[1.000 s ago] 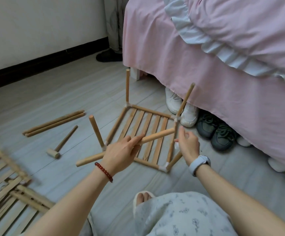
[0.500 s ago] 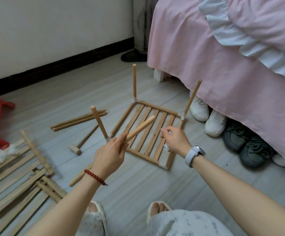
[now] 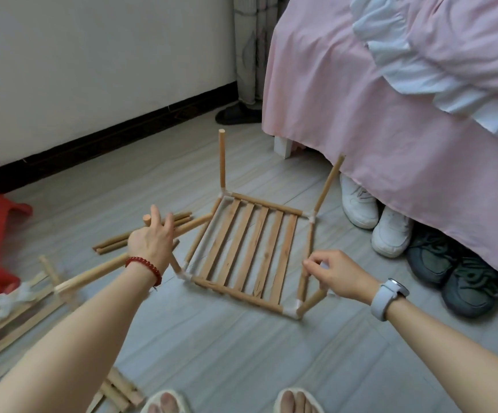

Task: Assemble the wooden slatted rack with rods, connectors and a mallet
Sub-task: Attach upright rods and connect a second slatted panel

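Fingers of the right hand [image 3: 341, 275] pinch the rack's [image 3: 247, 248] near-right post; left hand [image 3: 152, 239] spreads over a rod [image 3: 92, 275].

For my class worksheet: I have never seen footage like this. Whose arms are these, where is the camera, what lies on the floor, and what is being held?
There is no machine: a person works with bare hands, filmed by a camera worn on the head, looking down. On the grey floor lies a square wooden slatted rack panel with white corner connectors and rods rising from its corners. The left hand, above a red bead bracelet, lies fingers outstretched on a long loose wooden rod; whether it grips the rod cannot be seen. The right hand, above a pale wristwatch, pinches the near-right corner rod. Spare wooden rods and slatted panels lie to the left; shoes sit under the pink bed.
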A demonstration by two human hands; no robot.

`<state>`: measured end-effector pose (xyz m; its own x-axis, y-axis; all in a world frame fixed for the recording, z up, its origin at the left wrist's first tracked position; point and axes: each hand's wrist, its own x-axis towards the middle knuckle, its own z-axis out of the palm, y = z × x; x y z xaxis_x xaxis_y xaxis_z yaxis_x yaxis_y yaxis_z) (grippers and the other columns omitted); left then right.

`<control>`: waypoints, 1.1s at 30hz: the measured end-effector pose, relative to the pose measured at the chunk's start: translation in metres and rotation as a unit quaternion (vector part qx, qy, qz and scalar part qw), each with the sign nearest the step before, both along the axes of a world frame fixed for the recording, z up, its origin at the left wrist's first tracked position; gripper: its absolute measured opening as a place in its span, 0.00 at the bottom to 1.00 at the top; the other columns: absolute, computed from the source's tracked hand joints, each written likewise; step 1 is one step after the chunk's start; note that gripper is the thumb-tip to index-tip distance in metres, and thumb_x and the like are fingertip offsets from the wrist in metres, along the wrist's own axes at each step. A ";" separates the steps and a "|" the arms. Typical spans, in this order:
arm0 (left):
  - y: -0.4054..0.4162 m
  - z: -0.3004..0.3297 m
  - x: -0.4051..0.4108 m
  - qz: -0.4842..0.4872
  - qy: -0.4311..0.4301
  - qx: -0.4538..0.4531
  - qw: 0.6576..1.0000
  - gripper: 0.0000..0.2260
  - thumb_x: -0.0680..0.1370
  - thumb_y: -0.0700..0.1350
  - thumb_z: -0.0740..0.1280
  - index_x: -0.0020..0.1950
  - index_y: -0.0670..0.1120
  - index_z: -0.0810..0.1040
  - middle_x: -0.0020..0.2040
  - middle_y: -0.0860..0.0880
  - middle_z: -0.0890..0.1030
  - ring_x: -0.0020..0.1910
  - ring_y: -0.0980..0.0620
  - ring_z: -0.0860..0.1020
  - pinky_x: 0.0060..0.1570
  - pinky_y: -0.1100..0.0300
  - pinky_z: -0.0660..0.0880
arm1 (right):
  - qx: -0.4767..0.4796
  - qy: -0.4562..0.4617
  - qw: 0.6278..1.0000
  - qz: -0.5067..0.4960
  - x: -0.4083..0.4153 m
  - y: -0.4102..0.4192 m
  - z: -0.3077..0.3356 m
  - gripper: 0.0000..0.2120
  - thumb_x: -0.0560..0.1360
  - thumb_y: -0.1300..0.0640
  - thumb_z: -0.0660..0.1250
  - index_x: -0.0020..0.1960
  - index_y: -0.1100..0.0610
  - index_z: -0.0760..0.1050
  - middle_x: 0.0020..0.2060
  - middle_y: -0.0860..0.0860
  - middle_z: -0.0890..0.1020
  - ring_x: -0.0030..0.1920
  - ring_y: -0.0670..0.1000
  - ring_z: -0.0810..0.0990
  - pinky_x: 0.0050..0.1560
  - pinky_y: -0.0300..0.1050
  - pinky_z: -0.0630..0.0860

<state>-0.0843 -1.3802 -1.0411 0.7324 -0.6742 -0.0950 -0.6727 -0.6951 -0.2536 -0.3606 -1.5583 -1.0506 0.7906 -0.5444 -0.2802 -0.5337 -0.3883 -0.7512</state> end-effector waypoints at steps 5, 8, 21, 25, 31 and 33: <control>-0.014 -0.005 0.011 0.012 -0.026 0.026 0.999 0.10 0.79 0.36 0.57 0.57 0.44 0.74 0.50 0.46 0.73 0.43 0.48 0.78 0.35 0.59 0.69 | -0.014 0.010 1.000 0.000 0.024 -0.006 0.009 0.12 0.80 0.55 0.60 0.40 0.56 0.77 0.33 0.44 0.76 0.35 0.43 0.73 0.43 0.42 0.72; -0.003 -0.010 -0.008 -0.006 -0.015 0.059 0.998 0.09 0.80 0.37 0.58 0.56 0.45 0.75 0.52 0.47 0.74 0.47 0.49 0.79 0.34 0.60 0.67 | 0.006 0.001 0.993 -0.114 0.025 -0.014 -0.001 0.14 0.79 0.56 0.59 0.36 0.52 0.75 0.32 0.44 0.75 0.37 0.45 0.74 0.44 0.43 0.72; 0.082 -0.001 -0.067 -0.053 0.078 0.098 0.991 0.06 0.79 0.42 0.62 0.54 0.44 0.75 0.51 0.48 0.70 0.41 0.50 0.73 0.37 0.61 0.68 | -0.007 0.016 0.935 -0.355 0.028 -0.003 0.001 0.14 0.78 0.56 0.59 0.47 0.62 0.80 0.52 0.60 0.81 0.54 0.61 0.76 0.53 0.48 0.71; 0.087 -0.012 -0.061 -0.045 0.083 0.036 0.995 0.04 0.80 0.41 0.60 0.52 0.46 0.74 0.45 0.50 0.64 0.40 0.52 0.68 0.34 0.62 0.67 | -0.027 0.040 0.935 -0.350 0.028 -0.001 0.000 0.18 0.80 0.55 0.56 0.50 0.68 0.78 0.53 0.63 0.80 0.54 0.63 0.75 0.53 0.49 0.70; 0.084 -0.023 -0.040 -0.070 0.050 -0.032 0.996 0.04 0.80 0.42 0.60 0.47 0.47 0.73 0.43 0.51 0.66 0.36 0.52 0.67 0.33 0.60 0.65 | -0.184 0.179 0.945 -0.204 0.041 -0.002 0.012 0.14 0.78 0.61 0.56 0.58 0.62 0.76 0.60 0.61 0.74 0.59 0.62 0.73 0.53 0.50 0.70; 0.091 -0.026 -0.030 -0.070 0.049 -0.065 0.994 0.04 0.80 0.42 0.61 0.45 0.45 0.73 0.40 0.50 0.66 0.33 0.52 0.66 0.31 0.60 0.63 | -0.206 0.190 0.940 -0.193 0.045 0.002 0.016 0.16 0.77 0.63 0.56 0.62 0.57 0.73 0.60 0.58 0.76 0.59 0.61 0.74 0.50 0.47 0.69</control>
<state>-0.1145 -1.2893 -1.0675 0.6223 -0.7799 -0.0667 -0.7821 -0.6159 -0.0953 -0.3154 -1.5562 -1.0351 0.3968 -0.8948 -0.2047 -0.8941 -0.3263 -0.3067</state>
